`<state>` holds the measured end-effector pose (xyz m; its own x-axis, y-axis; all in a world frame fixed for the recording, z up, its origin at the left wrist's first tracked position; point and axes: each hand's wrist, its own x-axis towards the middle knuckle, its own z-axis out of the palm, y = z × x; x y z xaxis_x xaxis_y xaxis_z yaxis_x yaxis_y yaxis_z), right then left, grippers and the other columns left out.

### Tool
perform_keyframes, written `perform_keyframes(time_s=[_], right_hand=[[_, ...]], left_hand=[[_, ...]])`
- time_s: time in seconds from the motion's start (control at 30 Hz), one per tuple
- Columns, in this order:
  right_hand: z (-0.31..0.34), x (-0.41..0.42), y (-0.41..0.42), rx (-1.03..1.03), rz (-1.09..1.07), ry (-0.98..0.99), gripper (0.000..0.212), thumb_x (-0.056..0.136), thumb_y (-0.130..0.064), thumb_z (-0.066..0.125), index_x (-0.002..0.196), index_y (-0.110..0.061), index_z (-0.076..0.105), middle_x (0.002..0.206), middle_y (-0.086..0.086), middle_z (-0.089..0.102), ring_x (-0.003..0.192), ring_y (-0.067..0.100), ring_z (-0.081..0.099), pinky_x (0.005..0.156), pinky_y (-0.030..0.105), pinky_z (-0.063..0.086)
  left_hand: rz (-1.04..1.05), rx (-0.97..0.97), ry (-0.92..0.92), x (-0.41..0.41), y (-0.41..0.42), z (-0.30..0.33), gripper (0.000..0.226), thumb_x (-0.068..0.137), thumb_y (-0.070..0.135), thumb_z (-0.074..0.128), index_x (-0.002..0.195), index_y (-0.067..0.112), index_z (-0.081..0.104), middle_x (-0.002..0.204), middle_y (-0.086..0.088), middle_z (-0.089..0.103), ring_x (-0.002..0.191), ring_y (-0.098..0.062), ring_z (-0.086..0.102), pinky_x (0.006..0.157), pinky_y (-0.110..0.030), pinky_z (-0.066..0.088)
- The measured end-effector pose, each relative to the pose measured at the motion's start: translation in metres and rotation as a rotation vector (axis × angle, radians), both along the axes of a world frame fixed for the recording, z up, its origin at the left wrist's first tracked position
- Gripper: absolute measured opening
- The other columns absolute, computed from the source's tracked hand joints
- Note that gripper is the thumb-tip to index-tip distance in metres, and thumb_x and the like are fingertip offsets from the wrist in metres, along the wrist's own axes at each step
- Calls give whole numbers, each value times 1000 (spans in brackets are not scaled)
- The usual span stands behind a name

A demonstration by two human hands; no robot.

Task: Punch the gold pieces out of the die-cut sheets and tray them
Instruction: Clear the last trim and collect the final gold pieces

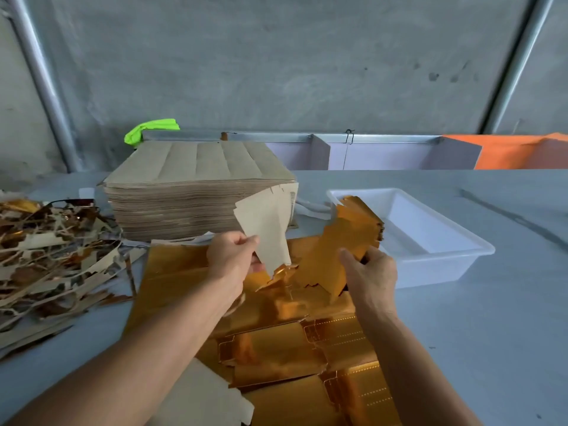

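Observation:
A gold die-cut sheet [172, 272] lies flat on the table in front of me, partly torn, with punched gold pieces [276, 348] near my forearms. My left hand [230, 256] pinches a beige-backed strip [264, 229] lifted off the sheet, its lower end still gold and crumpled. My right hand [368, 269] grips a stack of gold pieces [347, 241] held upright beside the white plastic tray [461, 256]. The tray's visible inside holds nothing.
A tall stack of sheets [196, 192], brown side up, stands behind the work area. A heap of torn waste strips [52, 250] covers the table's left. Orange and white panels [507, 152] line the back edge; a green cloth [147, 129] lies behind the stack.

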<state>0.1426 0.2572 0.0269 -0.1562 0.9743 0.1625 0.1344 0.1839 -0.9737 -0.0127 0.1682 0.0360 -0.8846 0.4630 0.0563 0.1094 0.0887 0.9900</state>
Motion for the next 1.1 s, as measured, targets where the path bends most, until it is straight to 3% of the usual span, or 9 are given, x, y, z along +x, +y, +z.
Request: perform_keyframes(time_s=[0.1, 0.23, 0.43, 0.53, 0.63, 0.73, 0.83, 0.9, 1.1], right_hand=[[-2, 14, 8, -60, -52, 87, 19, 91, -19, 59, 74, -12, 59, 72, 7, 63, 65, 27, 60, 61, 37, 55], [3, 36, 27, -7, -299, 73, 8, 94, -14, 52, 97, -7, 54, 81, 1, 55, 78, 25, 56, 64, 28, 41], [15, 28, 11, 605, -86, -560, 91, 86, 13, 38, 149, -42, 2, 131, 18, 45, 77, 40, 54, 63, 37, 35], [18, 4, -4, 779, 33, -770, 70, 90, 6, 40, 147, -32, 29, 141, 12, 41, 88, 36, 57, 64, 35, 41], [13, -14, -14, 563, 299, -394, 30, 97, -11, 42, 120, -15, 60, 109, 11, 61, 95, 28, 60, 79, 37, 49], [8, -21, -21, 354, 382, -77, 18, 94, -28, 55, 79, -19, 59, 75, 0, 59, 71, 10, 57, 62, 22, 46], [-4, -21, -7, 31, 297, 124, 25, 97, -18, 50, 78, -2, 49, 69, 21, 50, 61, 32, 50, 59, 34, 44], [-7, -16, 1, -97, 316, 184, 22, 98, -20, 48, 81, -6, 50, 74, 14, 51, 66, 30, 50, 66, 39, 44], [-3, 1, 11, 51, 453, 68, 24, 100, -23, 45, 86, -14, 62, 64, -8, 61, 58, -3, 58, 53, 9, 46]], left_hand=[[93, 6, 10, -6, 0, -5, 18, 91, 11, 62, 74, 9, 57, 81, -4, 65, 69, -16, 67, 43, -18, 51], [177, -26, 45, -16, -4, -12, 20, 91, 12, 62, 72, 10, 56, 85, -8, 66, 69, -14, 66, 46, -19, 51], [-64, 3, 205, 8, -1, -10, 19, 88, 13, 65, 71, 10, 57, 81, -2, 66, 68, -13, 66, 48, -16, 50], [-240, -43, 403, 26, 3, -6, 20, 85, 15, 69, 68, 11, 58, 77, -5, 65, 73, -21, 63, 64, -30, 55], [-338, -25, 517, 38, 6, -4, 9, 80, 9, 73, 81, 3, 66, 84, -10, 67, 80, -29, 64, 77, -41, 53], [-415, -98, 645, 43, 7, -10, 25, 79, 4, 72, 104, 10, 69, 112, 0, 65, 105, -19, 61, 92, -30, 50], [-438, -81, 627, 37, 1, -10, 34, 83, 4, 68, 114, 19, 67, 118, 15, 58, 107, -2, 56, 93, -11, 45], [-273, -72, 644, 25, 4, -4, 41, 82, 14, 73, 121, 18, 62, 121, 4, 59, 106, -9, 58, 92, -19, 49], [-519, -432, 693, -11, 18, 3, 76, 81, 45, 66, 146, 24, 32, 150, 1, 35, 137, -20, 33, 109, -40, 31]])
